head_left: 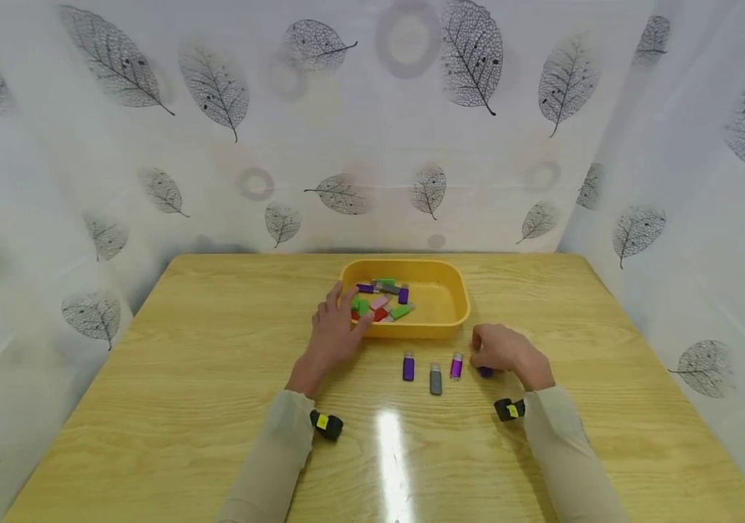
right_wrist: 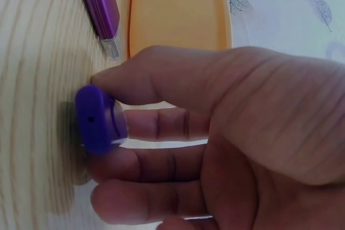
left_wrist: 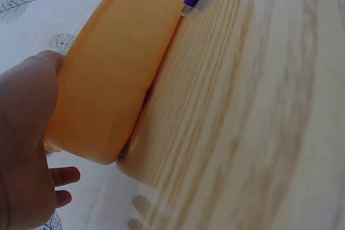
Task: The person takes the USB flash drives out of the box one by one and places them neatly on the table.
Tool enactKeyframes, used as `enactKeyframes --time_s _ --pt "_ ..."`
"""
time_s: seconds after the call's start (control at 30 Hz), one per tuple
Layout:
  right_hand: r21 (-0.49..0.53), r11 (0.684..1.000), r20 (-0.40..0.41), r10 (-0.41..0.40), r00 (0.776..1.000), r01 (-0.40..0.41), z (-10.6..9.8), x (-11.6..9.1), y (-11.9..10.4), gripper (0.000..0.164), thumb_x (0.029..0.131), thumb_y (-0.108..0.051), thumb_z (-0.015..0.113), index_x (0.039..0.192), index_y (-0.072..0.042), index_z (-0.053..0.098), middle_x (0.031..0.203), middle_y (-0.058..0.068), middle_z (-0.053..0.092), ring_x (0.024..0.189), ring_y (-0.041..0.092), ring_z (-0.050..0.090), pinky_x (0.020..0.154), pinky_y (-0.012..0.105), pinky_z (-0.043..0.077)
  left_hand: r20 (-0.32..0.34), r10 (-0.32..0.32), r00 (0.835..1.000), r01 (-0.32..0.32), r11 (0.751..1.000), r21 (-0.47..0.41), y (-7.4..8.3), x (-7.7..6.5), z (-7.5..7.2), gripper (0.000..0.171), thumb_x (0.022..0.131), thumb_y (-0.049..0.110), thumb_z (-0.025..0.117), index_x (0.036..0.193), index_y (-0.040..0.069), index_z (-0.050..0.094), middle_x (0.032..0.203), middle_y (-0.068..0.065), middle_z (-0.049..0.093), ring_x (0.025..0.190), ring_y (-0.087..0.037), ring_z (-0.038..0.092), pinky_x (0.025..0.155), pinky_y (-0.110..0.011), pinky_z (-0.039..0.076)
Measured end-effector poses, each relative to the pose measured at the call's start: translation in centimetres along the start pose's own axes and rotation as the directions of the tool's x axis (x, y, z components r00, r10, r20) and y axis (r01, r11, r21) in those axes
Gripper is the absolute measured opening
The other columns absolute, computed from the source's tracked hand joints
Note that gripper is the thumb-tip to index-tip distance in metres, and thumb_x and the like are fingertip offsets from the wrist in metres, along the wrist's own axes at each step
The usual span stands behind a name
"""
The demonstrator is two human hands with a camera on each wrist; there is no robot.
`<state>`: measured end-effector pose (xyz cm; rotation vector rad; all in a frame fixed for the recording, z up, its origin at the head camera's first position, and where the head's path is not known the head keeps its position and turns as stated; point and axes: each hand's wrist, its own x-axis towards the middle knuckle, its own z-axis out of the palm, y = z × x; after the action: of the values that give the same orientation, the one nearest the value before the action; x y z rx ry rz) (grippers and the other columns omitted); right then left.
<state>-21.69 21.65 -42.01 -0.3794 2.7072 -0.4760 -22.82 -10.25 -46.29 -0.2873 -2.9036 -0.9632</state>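
Note:
My right hand (head_left: 508,350) pinches a purple USB flash drive (right_wrist: 94,119) between thumb and fingers, low over the table right of the others. Beside it, a magenta flash drive (head_left: 456,366), a grey one (head_left: 436,379) and another purple one (head_left: 408,367) form a loose row on the wood. Behind them is a yellow plastic tray (head_left: 412,331) with several green, purple, grey, pink and red drives, mostly in its left half. My left hand (head_left: 335,330) rests at the tray's front left corner, fingers spread and thumb over the rim (left_wrist: 62,76).
The wooden table (head_left: 216,363) extends on both sides of the tray. A white curtain (head_left: 372,145) printed with dark leaves surrounds its back and sides. Each wrist wears a small black camera, one on the left (head_left: 327,425) and one on the right (head_left: 508,410).

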Motion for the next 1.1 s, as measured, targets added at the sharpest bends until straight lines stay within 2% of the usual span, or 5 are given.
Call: enactKeyframes --time_s 0.4,0.63,1.1 --pt "-0.023 0.999 0.021 0.040 0.999 -0.039 0.05 0.38 -0.27 0.020 0.080 -0.016 0.070 0.096 -0.006 0.060 0.079 0.004 0.060 0.065 0.017 0.054 0.056 0.031 0.043 0.000 0.000 1.000 0.000 1.000 -0.018 0.17 0.02 -0.34 0.068 0.101 0.052 0.045 0.155 0.014 0.027 0.163 -0.016 0.008 0.141 -0.046 0.023 0.114 -0.062 0.019" --pt "-0.001 0.998 0.038 0.059 0.998 -0.059 0.24 0.18 -0.42 0.022 0.082 -0.017 0.071 0.098 -0.006 0.060 0.079 0.003 0.060 0.067 0.018 0.055 0.058 0.031 0.044 -0.001 -0.001 1.000 0.001 1.000 -0.015 -0.01 -0.14 -0.06 0.067 0.101 0.050 0.046 0.155 0.015 0.028 0.164 -0.016 0.008 0.141 -0.046 0.023 0.114 -0.063 0.018" --pt "0.017 0.998 0.038 0.054 0.998 -0.055 0.51 -0.01 -0.29 0.024 0.081 -0.018 0.073 0.099 -0.007 0.060 0.080 0.003 0.059 0.069 0.018 0.054 0.060 0.032 0.043 -0.029 0.017 0.999 -0.017 1.000 -0.011 -0.24 -0.29 0.35 0.068 0.100 0.052 0.046 0.154 0.013 0.030 0.163 -0.017 0.011 0.139 -0.047 0.026 0.113 -0.063 0.021"
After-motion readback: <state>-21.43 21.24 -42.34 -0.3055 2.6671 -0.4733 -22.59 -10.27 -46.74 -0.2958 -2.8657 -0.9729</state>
